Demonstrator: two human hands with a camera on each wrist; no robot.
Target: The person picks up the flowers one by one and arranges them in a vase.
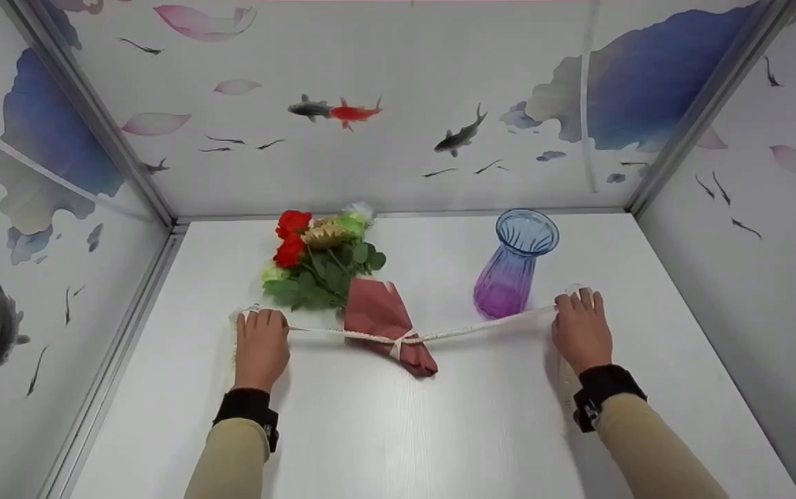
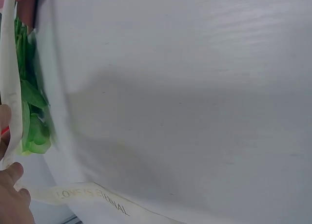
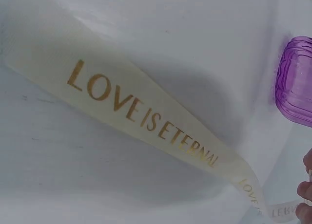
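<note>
A cream ribbon (image 1: 467,333) stretches between my two hands and crosses in a knot over the dark pink paper wrap (image 1: 377,305) of a bouquet. My left hand (image 1: 261,350) pinches one side of it, left of the wrap. On the other side my right hand (image 1: 583,334) grips it, near the vase. Gold letters reading "LOVE IS ETERNAL" show on the loose tail of the ribbon (image 3: 131,107) in the right wrist view. The bouquet's red, gold and pale green flowers (image 1: 325,235) lie toward the back with their green leaves (image 1: 311,287).
A fluted glass vase (image 1: 505,284), blue at the mouth and purple at the base, is behind the ribbon on the right. The white table (image 1: 370,430) is enclosed by panels at the back and both sides, with painted fish and petals on the back panel (image 1: 398,159).
</note>
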